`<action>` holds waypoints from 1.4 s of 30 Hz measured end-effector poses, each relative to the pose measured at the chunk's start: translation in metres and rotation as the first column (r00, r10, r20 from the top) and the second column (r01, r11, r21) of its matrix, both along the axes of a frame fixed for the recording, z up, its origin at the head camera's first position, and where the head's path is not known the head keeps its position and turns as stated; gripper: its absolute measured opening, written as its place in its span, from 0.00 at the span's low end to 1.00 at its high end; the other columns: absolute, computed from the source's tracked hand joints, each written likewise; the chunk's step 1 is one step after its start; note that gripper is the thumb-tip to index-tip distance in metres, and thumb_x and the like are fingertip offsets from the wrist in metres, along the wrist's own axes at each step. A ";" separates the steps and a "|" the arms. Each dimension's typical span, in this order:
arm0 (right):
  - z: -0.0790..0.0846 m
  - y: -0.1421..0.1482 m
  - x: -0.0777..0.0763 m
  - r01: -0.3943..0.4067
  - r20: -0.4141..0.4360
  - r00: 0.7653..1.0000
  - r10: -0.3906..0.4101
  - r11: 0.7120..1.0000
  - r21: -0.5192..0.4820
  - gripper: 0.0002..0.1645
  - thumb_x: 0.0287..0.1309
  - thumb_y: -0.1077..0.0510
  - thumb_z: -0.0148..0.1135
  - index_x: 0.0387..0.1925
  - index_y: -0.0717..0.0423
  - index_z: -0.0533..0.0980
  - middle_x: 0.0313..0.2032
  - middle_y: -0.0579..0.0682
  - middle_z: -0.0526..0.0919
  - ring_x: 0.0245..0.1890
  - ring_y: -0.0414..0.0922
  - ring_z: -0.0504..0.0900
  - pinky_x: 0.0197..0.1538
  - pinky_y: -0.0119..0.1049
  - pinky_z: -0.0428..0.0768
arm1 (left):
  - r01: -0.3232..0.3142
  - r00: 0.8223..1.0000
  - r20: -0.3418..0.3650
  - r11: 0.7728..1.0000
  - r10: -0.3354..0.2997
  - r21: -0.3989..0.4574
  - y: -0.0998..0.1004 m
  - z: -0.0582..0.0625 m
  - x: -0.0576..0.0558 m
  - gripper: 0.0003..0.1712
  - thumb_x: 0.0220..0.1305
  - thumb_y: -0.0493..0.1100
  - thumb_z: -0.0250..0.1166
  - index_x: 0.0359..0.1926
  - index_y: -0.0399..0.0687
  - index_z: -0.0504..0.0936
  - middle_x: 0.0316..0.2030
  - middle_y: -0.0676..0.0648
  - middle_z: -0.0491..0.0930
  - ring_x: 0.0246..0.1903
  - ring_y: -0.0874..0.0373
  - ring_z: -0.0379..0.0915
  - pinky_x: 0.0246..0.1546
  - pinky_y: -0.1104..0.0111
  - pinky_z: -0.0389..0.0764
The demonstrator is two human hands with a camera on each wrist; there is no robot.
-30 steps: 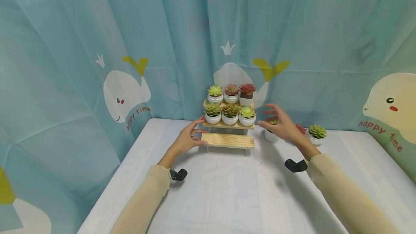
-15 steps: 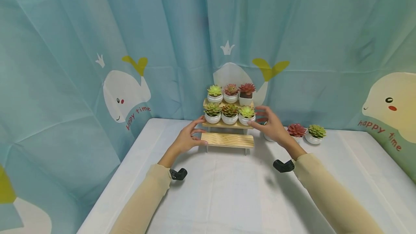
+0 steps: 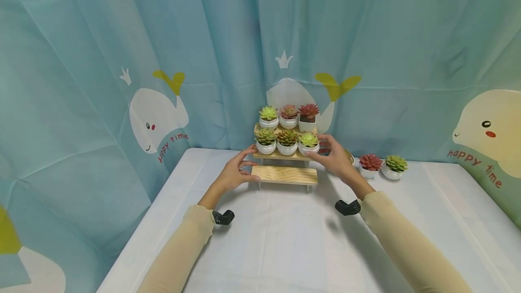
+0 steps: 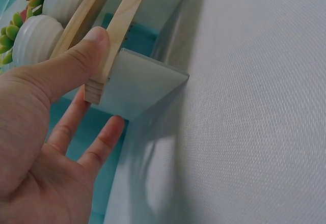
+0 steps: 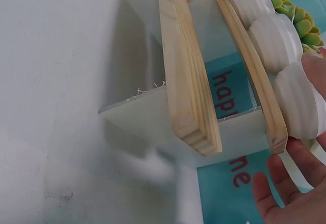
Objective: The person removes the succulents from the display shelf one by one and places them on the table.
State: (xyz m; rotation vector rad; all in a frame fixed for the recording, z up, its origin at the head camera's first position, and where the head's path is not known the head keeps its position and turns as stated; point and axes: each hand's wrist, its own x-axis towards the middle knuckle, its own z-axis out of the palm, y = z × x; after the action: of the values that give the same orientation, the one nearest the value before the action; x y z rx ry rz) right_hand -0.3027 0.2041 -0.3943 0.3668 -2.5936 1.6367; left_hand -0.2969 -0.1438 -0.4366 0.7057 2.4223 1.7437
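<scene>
A tiered wooden plant stand (image 3: 285, 174) stands on the table, its lowest step bare in the head view. Small succulents in white pots line its upper two steps, three on each. My left hand (image 3: 234, 172) holds the stand's left end; in the left wrist view the thumb (image 4: 94, 43) lies on the lower board's edge, other fingers extending below. With my right hand (image 3: 335, 159) I hold the light-green potted succulent (image 3: 308, 148) at the middle step's right end. Its white pot (image 5: 298, 102) rests against the board, thumb in front and fingers around the side.
On the table to the right are a red succulent (image 3: 370, 163) and a green succulent (image 3: 395, 166) in white pots. Another potted succulent (image 3: 349, 156) is partly hidden behind my right hand. A blue whale-print curtain (image 3: 228, 49) hangs behind.
My right hand has moved left, from in front of a pot on the table to the rightmost pot on the middle step. My left hand has stayed at the stand's left end.
</scene>
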 end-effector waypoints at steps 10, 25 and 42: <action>0.000 -0.002 0.001 0.012 -0.003 1.000 -0.012 1.000 0.006 0.47 0.62 0.42 0.73 0.73 0.54 0.62 0.67 0.62 0.70 0.63 0.61 0.73 0.62 0.59 0.74 | -0.006 1.000 -0.006 1.000 0.006 -0.009 0.001 0.000 -0.001 0.50 0.55 0.31 0.78 0.76 0.50 0.65 0.81 0.56 0.50 0.64 0.46 0.74 0.48 0.56 0.83; 0.000 -0.001 0.000 0.033 -0.024 0.999 -0.032 0.999 0.011 0.46 0.61 0.42 0.74 0.73 0.54 0.66 0.66 0.62 0.74 0.62 0.61 0.75 0.61 0.58 0.75 | 0.005 1.000 -0.015 1.000 -0.005 0.002 -0.001 -0.001 -0.001 0.50 0.55 0.30 0.78 0.76 0.50 0.65 0.81 0.55 0.50 0.64 0.45 0.74 0.48 0.54 0.83; 0.008 0.021 0.010 0.041 0.000 0.999 -0.041 0.997 0.071 0.47 0.59 0.38 0.74 0.72 0.51 0.67 0.66 0.60 0.75 0.62 0.60 0.75 0.59 0.58 0.75 | 0.001 1.000 -0.003 1.000 -0.001 0.002 0.000 0.001 0.000 0.49 0.56 0.31 0.77 0.76 0.50 0.65 0.81 0.54 0.50 0.64 0.44 0.73 0.50 0.53 0.83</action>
State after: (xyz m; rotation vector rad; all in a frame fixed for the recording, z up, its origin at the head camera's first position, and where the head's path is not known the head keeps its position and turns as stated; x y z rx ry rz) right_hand -0.2932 0.2247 -0.3866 0.3144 -2.6470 1.5361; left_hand -0.2968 -0.1437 -0.4359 0.7109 2.4219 1.7462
